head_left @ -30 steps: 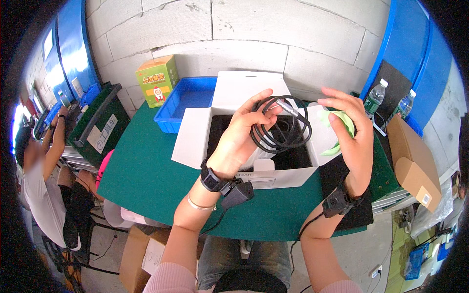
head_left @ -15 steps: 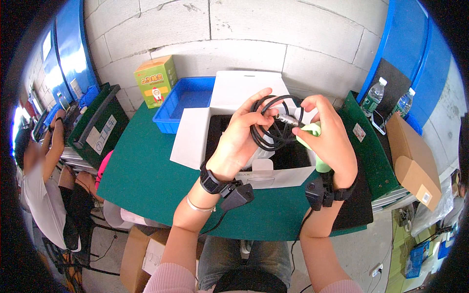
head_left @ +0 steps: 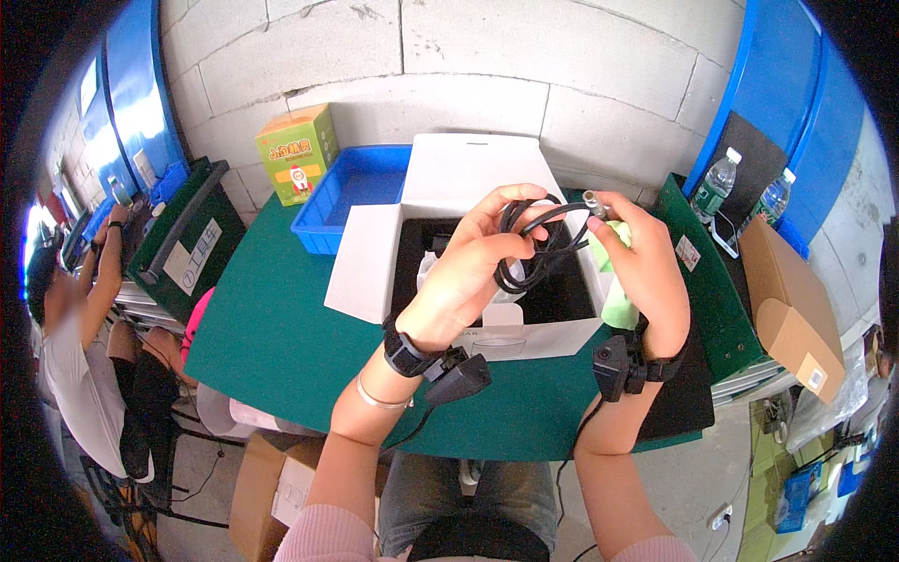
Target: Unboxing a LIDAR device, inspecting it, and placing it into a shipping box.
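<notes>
Above a green tabletop, pinching a coiled black cable in the left hand, apparently to hold its loops together. Pinching its metal connector in the right hand, with green cloth bunched below, probably to free the fingertips. Holding both hands raised, fingers curled inward, above an open white box.

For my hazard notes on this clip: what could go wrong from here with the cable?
The coiled black cable hangs in loose loops from the left hand, so one might slip free and tangle. The metal connector, pinched in the right hand, could swing loose if that grip slackens. The light green cloth, bunched in the same hand, may crowd that grip.
</notes>
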The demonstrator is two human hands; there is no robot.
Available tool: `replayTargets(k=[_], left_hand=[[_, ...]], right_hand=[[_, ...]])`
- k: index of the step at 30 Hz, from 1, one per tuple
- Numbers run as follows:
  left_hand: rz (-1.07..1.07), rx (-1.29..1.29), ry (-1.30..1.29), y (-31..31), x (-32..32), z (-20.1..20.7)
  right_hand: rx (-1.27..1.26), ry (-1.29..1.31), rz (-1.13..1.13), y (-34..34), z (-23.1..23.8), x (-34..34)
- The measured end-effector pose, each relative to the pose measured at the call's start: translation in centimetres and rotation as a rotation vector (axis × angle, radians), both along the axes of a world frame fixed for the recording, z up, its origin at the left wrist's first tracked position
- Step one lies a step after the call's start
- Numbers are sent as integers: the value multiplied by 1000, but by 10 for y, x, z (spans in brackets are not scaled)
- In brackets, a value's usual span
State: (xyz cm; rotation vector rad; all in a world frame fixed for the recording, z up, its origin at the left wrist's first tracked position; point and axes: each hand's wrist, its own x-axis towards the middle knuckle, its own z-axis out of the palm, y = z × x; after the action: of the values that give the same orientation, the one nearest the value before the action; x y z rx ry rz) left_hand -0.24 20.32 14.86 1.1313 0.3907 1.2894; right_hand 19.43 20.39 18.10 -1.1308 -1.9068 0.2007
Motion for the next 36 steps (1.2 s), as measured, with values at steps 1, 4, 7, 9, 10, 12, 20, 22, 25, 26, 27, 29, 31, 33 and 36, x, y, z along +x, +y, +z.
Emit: replayTargets(k=[1, 4, 7, 9, 10, 12, 20, 22, 25, 26, 27, 29, 31, 33, 36], left_hand=[[-28, -27, -46, 1, 0, 0], [-60, -58, -117, 3, -2, -2], [-40, -28, -90, 2, 0, -2], [-20, 1, -34, -1, 3, -2], [16, 66, 27, -3, 5, -1], [51, 131, 89, -7, 9, 0], [74, 195, 162, -10, 15, 0], [75, 158, 141, -8, 13, -2], [0, -38, -121, -2, 9, -3], [-49, -233, -321, 0, 6, -3], [-67, -260, -381, 1, 3, -3], [-85, -287, -446, 4, -2, -2], [-152, -301, -609, 7, -5, -1], [-152, -305, -649, 10, -8, -1], [-129, -286, -656, 10, -9, -2]], right_hand=[[17, -37, 14, 1, 0, 1], [-60, -110, 70, 2, 2, 7], [-53, -81, 119, 1, 2, 10], [-75, -92, 125, 1, 2, 12], [-96, -104, 141, 1, 2, 13], [-82, -101, 173, 2, 0, 15], [-29, -110, 234, 4, -3, 17], [-59, -95, 213, 2, 0, 15], [182, -31, 118, -2, 7, 8], [180, -31, 121, -4, 9, 5], [160, 20, 101, -7, 11, 3], [131, 51, 118, -9, 13, -3], [187, 146, 155, -7, 10, -13], [249, 219, 214, 0, 8, -21], [87, 356, 242, 12, -5, -38]])
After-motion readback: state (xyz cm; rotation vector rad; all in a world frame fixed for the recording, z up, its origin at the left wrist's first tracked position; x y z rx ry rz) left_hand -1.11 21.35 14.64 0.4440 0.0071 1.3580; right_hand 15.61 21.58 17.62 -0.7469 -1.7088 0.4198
